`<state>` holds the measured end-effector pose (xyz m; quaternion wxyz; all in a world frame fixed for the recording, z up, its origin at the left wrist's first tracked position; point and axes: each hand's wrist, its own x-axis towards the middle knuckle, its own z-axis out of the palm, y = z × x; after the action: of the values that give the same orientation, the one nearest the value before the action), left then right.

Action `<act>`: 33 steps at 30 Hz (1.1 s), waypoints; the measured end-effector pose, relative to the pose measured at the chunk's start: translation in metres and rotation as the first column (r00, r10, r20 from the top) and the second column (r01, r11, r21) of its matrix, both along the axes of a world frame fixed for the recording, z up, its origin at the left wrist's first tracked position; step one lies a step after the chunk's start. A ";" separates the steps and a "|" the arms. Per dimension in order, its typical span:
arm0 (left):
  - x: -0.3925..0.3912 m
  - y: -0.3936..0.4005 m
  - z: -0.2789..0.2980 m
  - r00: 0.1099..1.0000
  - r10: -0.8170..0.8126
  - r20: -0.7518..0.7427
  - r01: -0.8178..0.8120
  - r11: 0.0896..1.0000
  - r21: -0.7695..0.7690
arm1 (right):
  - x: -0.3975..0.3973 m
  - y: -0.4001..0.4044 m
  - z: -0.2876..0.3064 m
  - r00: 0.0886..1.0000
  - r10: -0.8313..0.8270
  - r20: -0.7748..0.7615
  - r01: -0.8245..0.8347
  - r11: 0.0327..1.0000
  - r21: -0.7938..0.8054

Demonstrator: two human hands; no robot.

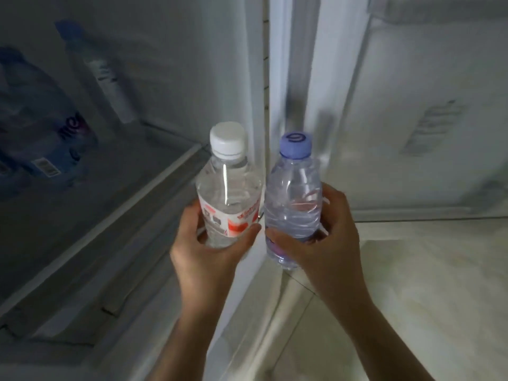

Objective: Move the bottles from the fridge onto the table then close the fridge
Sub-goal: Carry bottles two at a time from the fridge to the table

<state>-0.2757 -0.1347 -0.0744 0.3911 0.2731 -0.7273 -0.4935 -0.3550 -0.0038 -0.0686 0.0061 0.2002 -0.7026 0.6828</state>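
I am holding two bottles upright in front of the open fridge — the white-capped bottle (228, 185) in my left hand (209, 251), the purple-capped bottle (294, 199) in my right hand (324, 243). My fingers (192, 215) are curling round each bottle's lower half, thumbs across the front; the two bottles are standing just beside each other, nearly touching. Both are already off the fridge shelf (115, 188), so this carry is under way, but the bench is not showing anywhere.

More is waiting — at about ten o'clock from my hands a large blue bottle (41, 127) is lying on the shelf, and a slimmer bottle (101, 72) is standing behind it. The fridge door (412, 105), at two o'clock, is standing open, so closing it is left too.
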 end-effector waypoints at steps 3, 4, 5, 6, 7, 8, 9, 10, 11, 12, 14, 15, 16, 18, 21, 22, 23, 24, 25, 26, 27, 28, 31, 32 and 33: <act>-0.005 0.031 -0.010 0.995 -0.086 0.051 0.087 0.996 -0.010 | 0.005 0.039 -0.007 0.998 -0.058 0.025 0.058 0.998 0.010; -0.007 0.044 -0.012 0.991 -0.124 0.056 0.125 0.992 -0.028 | 0.007 0.052 -0.009 0.996 -0.080 0.036 0.080 0.997 0.009; -0.009 0.057 -0.015 0.985 -0.161 0.057 0.163 0.986 -0.033 | 0.008 0.067 -0.013 0.993 -0.106 0.043 0.105 0.994 0.019; -0.011 0.070 -0.018 0.978 -0.201 0.060 0.203 0.979 -0.028 | 0.009 0.081 -0.016 0.990 -0.136 0.046 0.134 0.990 0.042; -0.013 0.086 -0.023 0.969 -0.239 0.067 0.241 0.970 -0.017 | 0.011 0.098 -0.020 0.985 -0.167 0.043 0.164 0.984 0.070; -0.014 0.102 -0.027 0.959 -0.271 0.079 0.273 0.962 -0.005 | 0.013 0.115 -0.024 0.980 -0.197 0.039 0.192 0.977 0.093; -0.015 0.115 -0.032 0.951 -0.295 0.091 0.295 0.955 0.009 | 0.016 0.130 -0.028 0.975 -0.219 0.042 0.214 0.971 0.108; -0.015 0.129 -0.037 0.943 -0.317 0.100 0.316 0.948 0.023 | 0.019 0.146 -0.031 0.969 -0.240 0.055 0.233 0.966 0.114; -0.016 0.145 -0.042 0.935 -0.338 0.109 0.336 0.941 0.032 | 0.022 0.165 -0.035 0.961 -0.265 0.078 0.255 0.960 0.117; -0.017 0.165 -0.047 0.925 -0.359 0.126 0.358 0.933 0.034 | 0.026 0.186 -0.040 0.952 -0.290 0.101 0.278 0.953 0.121; -0.017 0.200 -0.057 0.900 -0.402 0.166 0.400 0.915 0.049 | 0.032 0.225 -0.053 0.935 -0.329 0.128 0.310 0.939 0.153; -0.016 0.220 -0.064 0.885 -0.424 0.192 0.420 0.905 0.067 | 0.035 0.246 -0.060 0.926 -0.350 0.142 0.324 0.929 0.177; -0.015 0.239 -0.070 0.869 -0.444 0.220 0.435 0.896 0.089 | 0.039 0.265 -0.066 0.916 -0.369 0.157 0.337 0.921 0.197; -0.015 0.278 -0.081 0.833 -0.486 0.263 0.464 0.874 0.146 | 0.044 0.304 -0.079 0.895 -0.406 0.183 0.361 0.902 0.235; -0.018 0.328 -0.096 0.784 -0.543 0.302 0.489 0.839 0.238 | 0.047 0.351 -0.093 0.875 -0.444 0.193 0.379 0.876 0.297; -0.020 0.345 -0.102 0.764 -0.559 0.321 0.497 0.828 0.257 | 0.048 0.369 -0.098 0.868 -0.456 0.198 0.389 0.871 0.299; -0.021 0.361 -0.109 0.743 -0.575 0.342 0.508 0.818 0.271 | 0.049 0.386 -0.102 0.859 -0.471 0.203 0.401 0.864 0.306; -0.023 0.375 -0.114 0.724 -0.590 0.358 0.516 0.807 0.288 | 0.049 0.401 -0.106 0.847 -0.487 0.212 0.412 0.855 0.316; -0.025 0.390 -0.119 0.702 -0.606 0.374 0.521 0.795 0.310 | 0.049 0.417 -0.110 0.832 -0.506 0.227 0.425 0.845 0.325; -0.028 0.402 -0.122 0.684 -0.617 0.389 0.523 0.786 0.328 | 0.048 0.430 -0.113 0.819 -0.521 0.241 0.435 0.837 0.333; -0.032 0.412 -0.125 0.669 -0.628 0.399 0.528 0.778 0.340 | 0.046 0.441 -0.117 0.808 -0.534 0.250 0.442 0.830 0.341; -0.037 0.423 -0.129 0.652 -0.638 0.409 0.536 0.770 0.347 | 0.044 0.453 -0.121 0.794 -0.549 0.263 0.449 0.820 0.356; -0.055 0.449 -0.139 0.617 -0.652 0.441 0.541 0.758 0.364 | 0.034 0.483 -0.133 0.745 -0.600 0.292 0.467 0.781 0.414; -0.062 0.457 -0.143 0.602 -0.655 0.457 0.543 0.755 0.367 | 0.029 0.492 -0.137 0.725 -0.617 0.305 0.472 0.768 0.433; -0.071 0.465 -0.146 0.586 -0.661 0.469 0.548 0.750 0.372 | 0.022 0.500 -0.141 0.706 -0.633 0.317 0.478 0.757 0.446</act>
<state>-0.3471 0.3306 -0.2205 -0.0665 0.1790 -0.8086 -0.5565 -0.3326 0.4965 -0.2094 0.0184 -0.1896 -0.8152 0.5469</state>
